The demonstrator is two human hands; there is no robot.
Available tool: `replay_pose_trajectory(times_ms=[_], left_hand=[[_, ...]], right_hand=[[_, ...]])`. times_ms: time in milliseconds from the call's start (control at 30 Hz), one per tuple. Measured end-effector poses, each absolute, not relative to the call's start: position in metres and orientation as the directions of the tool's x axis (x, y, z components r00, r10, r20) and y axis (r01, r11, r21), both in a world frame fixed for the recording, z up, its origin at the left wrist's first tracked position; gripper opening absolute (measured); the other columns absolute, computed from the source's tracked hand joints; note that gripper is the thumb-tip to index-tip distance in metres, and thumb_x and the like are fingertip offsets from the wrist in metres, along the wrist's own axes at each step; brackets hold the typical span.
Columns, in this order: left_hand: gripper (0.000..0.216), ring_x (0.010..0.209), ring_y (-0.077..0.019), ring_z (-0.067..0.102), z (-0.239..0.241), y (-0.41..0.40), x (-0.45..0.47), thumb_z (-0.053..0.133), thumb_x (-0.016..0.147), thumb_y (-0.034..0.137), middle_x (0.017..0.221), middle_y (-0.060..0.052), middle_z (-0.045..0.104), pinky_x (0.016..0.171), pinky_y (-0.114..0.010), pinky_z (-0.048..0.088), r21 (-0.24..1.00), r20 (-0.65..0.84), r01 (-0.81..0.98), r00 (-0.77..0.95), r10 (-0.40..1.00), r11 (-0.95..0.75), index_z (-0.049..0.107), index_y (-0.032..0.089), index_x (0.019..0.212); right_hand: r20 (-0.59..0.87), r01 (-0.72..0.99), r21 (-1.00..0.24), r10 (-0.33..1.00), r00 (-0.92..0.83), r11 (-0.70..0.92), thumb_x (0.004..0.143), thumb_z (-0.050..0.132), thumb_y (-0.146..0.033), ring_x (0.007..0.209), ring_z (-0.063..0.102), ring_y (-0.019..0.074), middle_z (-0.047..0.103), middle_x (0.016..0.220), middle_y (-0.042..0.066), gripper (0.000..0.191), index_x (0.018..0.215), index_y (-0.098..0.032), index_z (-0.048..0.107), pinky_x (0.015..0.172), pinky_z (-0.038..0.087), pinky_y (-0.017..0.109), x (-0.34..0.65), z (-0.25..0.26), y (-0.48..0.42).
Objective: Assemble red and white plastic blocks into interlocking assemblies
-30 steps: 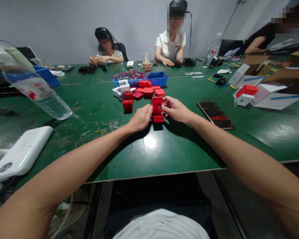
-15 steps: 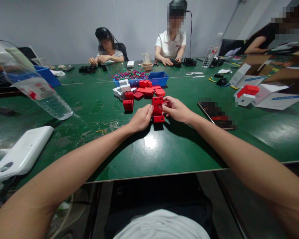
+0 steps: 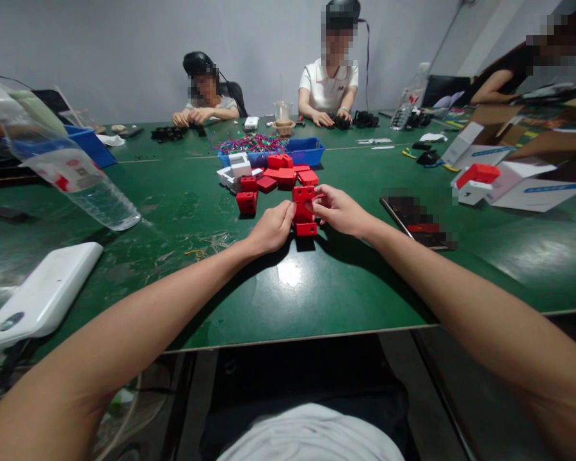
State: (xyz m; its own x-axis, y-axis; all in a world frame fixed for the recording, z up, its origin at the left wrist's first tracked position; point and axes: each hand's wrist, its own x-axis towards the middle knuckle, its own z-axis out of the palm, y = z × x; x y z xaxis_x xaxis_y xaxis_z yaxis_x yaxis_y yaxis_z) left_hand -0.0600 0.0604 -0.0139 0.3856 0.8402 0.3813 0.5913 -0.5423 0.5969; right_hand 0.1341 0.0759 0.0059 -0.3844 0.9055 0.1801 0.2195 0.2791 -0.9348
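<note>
Surface: glossy green tabletop (image 3: 288, 307), scuffed; grey wall (image 3: 125, 57) beyond the blue tray (image 3: 312, 155).

Held item: red block (image 3: 303, 210), nearer the wearer than the tray. Left hand (image 3: 272, 229): thumb pressed to the block's left side, other fingers largely hidden, cannot tell their state. Right hand (image 3: 342, 210): thumb and forefinger pinching its right side.

Counts: co-workers (image 3: 330, 86), three: two behind the tray, one far to its right. Bottles (image 3: 100, 192), two, one either side of the tray. Phone (image 3: 415, 224), one, right of the tray and nearer. Loose red and white blocks (image 3: 240, 168) pile before the tray, overlapping; no firm count.

Containers: tray, coloured wires (image 3: 252, 144) heaped in its left part. Left bottle, partly filled with clear liquid. Blue bin (image 3: 93, 146), left of the tray, contents hidden.
</note>
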Motion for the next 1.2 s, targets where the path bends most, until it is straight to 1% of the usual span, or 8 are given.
replay_pose_trajectory(times_ms=[233, 467, 667, 767, 933, 1100, 1200], left_hand=[[0.036, 0.071, -0.0171, 0.054, -0.0147, 0.0609, -0.0591, 0.026, 0.103, 0.039, 0.076, -0.003, 0.058, 0.068, -0.029, 0.040, 0.602, 0.387, 0.583, 0.385, 0.838, -0.546, 0.046, 0.020, 0.079], [0.036, 0.071, -0.0176, 0.054, -0.0141, 0.0606, -0.0594, 0.027, 0.103, 0.039, 0.077, -0.004, 0.058, 0.069, -0.030, 0.040, 0.590, 0.385, 0.598, 0.383, 0.840, -0.543, 0.047, 0.020, 0.080], [0.035, 0.070, -0.0173, 0.052, -0.0129, 0.0594, -0.0585, 0.026, 0.102, 0.039, 0.076, -0.003, 0.056, 0.068, -0.030, 0.037, 0.595, 0.387, 0.591, 0.383, 0.839, -0.544, 0.044, 0.021, 0.078], [0.034, 0.070, -0.0173, 0.051, -0.0119, 0.0589, -0.0586, 0.026, 0.102, 0.040, 0.075, -0.003, 0.055, 0.069, -0.030, 0.037, 0.600, 0.382, 0.590, 0.383, 0.841, -0.541, 0.043, 0.021, 0.079], [0.034, 0.071, -0.0174, 0.053, -0.0112, 0.0585, -0.0592, 0.026, 0.102, 0.040, 0.077, -0.003, 0.056, 0.070, -0.030, 0.037, 0.599, 0.375, 0.592, 0.388, 0.842, -0.539, 0.044, 0.021, 0.080], [0.035, 0.069, -0.0166, 0.052, -0.0117, 0.0590, -0.0588, 0.027, 0.103, 0.039, 0.074, -0.002, 0.055, 0.068, -0.029, 0.038, 0.590, 0.382, 0.606, 0.373, 0.845, -0.534, 0.043, 0.021, 0.077], [0.036, 0.067, -0.0158, 0.051, -0.0118, 0.0590, -0.0587, 0.028, 0.103, 0.038, 0.072, -0.001, 0.054, 0.066, -0.028, 0.038, 0.590, 0.391, 0.599, 0.375, 0.841, -0.541, 0.043, 0.021, 0.075]], right_hand=[[0.187, 0.226, -0.931, 0.904, -0.384, 0.288, 0.084, 0.069, -0.020, 0.059, 0.057, 0.0099, 0.062, 0.072, -0.003, 0.020, 0.096, -0.019, 0.053, 0.049, 0.044, 0.021, 0.1340, 0.0054, 0.0762], [0.173, 0.233, -0.932, 0.906, -0.385, 0.278, 0.082, 0.070, -0.020, 0.060, 0.058, 0.0111, 0.063, 0.074, -0.002, 0.023, 0.094, -0.019, 0.051, 0.051, 0.044, 0.022, 0.1344, 0.0079, 0.0748], [0.171, 0.241, -0.930, 0.908, -0.382, 0.276, 0.083, 0.068, -0.019, 0.062, 0.059, 0.0120, 0.061, 0.069, -0.003, 0.020, 0.093, -0.019, 0.050, 0.054, 0.043, 0.022, 0.1336, 0.0094, 0.0745], [0.175, 0.254, -0.925, 0.908, -0.380, 0.284, 0.084, 0.067, -0.018, 0.062, 0.058, 0.0118, 0.061, 0.069, -0.003, 0.019, 0.094, -0.019, 0.050, 0.054, 0.043, 0.022, 0.1344, 0.0089, 0.0748], [0.168, 0.261, -0.922, 0.904, -0.394, 0.285, 0.084, 0.067, -0.020, 0.058, 0.054, 0.0102, 0.062, 0.073, -0.003, 0.021, 0.096, -0.020, 0.050, 0.048, 0.040, 0.021, 0.1360, 0.0084, 0.0750], [0.169, 0.222, -0.934, 0.894, -0.415, 0.280, 0.083, 0.070, -0.026, 0.061, 0.058, 0.0111, 0.062, 0.073, -0.002, 0.024, 0.096, -0.020, 0.050, 0.050, 0.042, 0.021, 0.1363, 0.0078, 0.0753], [0.177, 0.208, -0.935, 0.888, -0.425, 0.286, 0.081, 0.073, -0.027, 0.059, 0.056, 0.0105, 0.062, 0.073, -0.003, 0.028, 0.097, -0.020, 0.051, 0.049, 0.042, 0.021, 0.1364, 0.0067, 0.0758]])
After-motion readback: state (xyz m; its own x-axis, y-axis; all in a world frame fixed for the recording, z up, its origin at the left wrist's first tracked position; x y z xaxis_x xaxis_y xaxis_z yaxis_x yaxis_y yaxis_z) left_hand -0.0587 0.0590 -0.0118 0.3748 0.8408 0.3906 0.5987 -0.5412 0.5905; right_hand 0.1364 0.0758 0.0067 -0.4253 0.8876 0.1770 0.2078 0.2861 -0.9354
